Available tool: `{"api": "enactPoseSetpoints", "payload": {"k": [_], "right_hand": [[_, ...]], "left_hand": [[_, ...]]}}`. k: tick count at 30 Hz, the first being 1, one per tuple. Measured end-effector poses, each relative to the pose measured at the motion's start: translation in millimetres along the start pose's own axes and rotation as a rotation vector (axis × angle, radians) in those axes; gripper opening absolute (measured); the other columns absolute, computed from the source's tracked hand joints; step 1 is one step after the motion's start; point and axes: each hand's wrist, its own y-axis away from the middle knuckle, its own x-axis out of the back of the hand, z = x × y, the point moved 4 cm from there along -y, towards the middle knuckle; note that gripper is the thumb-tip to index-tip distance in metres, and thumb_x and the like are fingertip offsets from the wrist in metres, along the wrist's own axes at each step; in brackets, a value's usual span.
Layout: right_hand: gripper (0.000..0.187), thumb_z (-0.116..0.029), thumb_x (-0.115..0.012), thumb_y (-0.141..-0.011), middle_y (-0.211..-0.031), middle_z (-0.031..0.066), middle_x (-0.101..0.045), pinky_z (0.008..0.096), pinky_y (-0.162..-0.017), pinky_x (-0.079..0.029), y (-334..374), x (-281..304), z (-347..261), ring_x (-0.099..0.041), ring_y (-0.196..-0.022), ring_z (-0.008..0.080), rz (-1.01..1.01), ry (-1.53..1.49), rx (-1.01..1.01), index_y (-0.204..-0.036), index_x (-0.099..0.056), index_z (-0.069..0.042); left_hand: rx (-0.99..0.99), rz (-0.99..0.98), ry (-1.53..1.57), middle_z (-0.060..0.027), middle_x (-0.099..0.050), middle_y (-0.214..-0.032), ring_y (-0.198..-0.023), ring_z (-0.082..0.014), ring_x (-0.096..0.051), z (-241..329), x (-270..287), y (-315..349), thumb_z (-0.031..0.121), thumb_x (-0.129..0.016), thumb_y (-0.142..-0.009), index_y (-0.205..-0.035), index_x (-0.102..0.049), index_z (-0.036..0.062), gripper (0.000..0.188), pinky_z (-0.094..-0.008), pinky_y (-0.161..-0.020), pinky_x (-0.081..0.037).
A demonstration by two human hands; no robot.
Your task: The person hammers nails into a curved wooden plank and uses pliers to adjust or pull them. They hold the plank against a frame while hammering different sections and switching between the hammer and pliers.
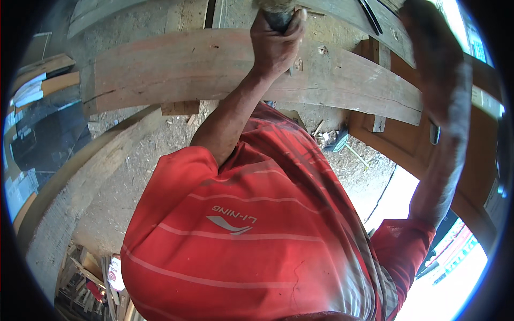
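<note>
My left hand (274, 48) is closed around the thick, dark handle of a chisel (278, 20), whose upper end looks pale and frayed. Below the fist, a bit of metal blade shows against a long reddish-brown plank (171, 67). Beside the blade is a small notch (299, 65) in the wood, and a second small notch (322, 50) lies a little to the right. Raised at the upper right, close to the camera, my right hand (428, 45) is smeared by motion. Its fingers cannot be made out, nor whether they hold anything.
More boards (342, 8) lie beyond the plank, with a slim black tool (370, 17) on them. A brown wooden panel (399, 128) stands at right. Wood chips and a green mesh object (338, 142) litter the floor. A thick beam (69, 198) runs along the left; scrap wood (88, 273) is piled lower left.
</note>
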Motion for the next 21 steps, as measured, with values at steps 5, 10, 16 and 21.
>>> {"api": "enactPoseSetpoints", "payload": {"k": [5,10,16,21], "right_hand": [[0.027,-0.024,-0.057,-0.106,-0.089,0.0080,-0.068,0.0365,-0.068,-0.051,-19,21,31,-0.066,-0.078,0.0200,0.010,-0.047,0.271,-0.124,-0.059,-0.003],[0.036,-0.019,-0.063,-0.102,-0.129,0.0183,-0.064,0.0414,-0.085,-0.058,-1,-52,-11,-0.069,-0.104,0.0320,-0.559,0.535,-0.004,-0.134,-0.057,-0.003],[0.037,-0.020,-0.063,-0.102,-0.121,0.0195,-0.066,0.0425,-0.082,-0.057,-18,24,-25,-0.069,-0.100,0.0357,0.024,0.046,0.063,-0.136,-0.057,-0.007],[0.037,-0.020,-0.063,-0.102,-0.111,0.0202,-0.070,0.0432,-0.078,-0.057,-26,-23,25,-0.069,-0.094,0.0394,-0.179,0.343,0.314,-0.137,-0.057,-0.010]], "left_hand": [[-0.055,-0.019,-0.039,0.0033,-0.059,-0.061,-0.051,-0.0035,-0.056,3,-9,0,0.008,-0.074,-0.096,-0.078,-0.058,0.0069,0.024,-0.0235,-0.046,-0.045],[-0.040,0.076,-0.040,0.0040,-0.059,-0.062,-0.052,-0.0030,-0.055,4,0,-3,0.008,-0.074,-0.096,-0.087,-0.058,0.0067,0.018,-0.0225,-0.046,-0.045],[-0.005,-0.019,-0.031,0.0051,-0.057,-0.060,-0.051,-0.0022,-0.053,-1,-9,3,0.008,-0.074,-0.096,-0.079,-0.054,0.0086,0.026,-0.0224,-0.044,-0.042],[-0.033,0.016,-0.111,0.0047,-0.056,-0.059,-0.051,-0.0029,-0.053,-5,6,0,0.009,-0.074,-0.096,-0.078,-0.055,0.0090,0.027,-0.0223,-0.044,-0.042]]}}
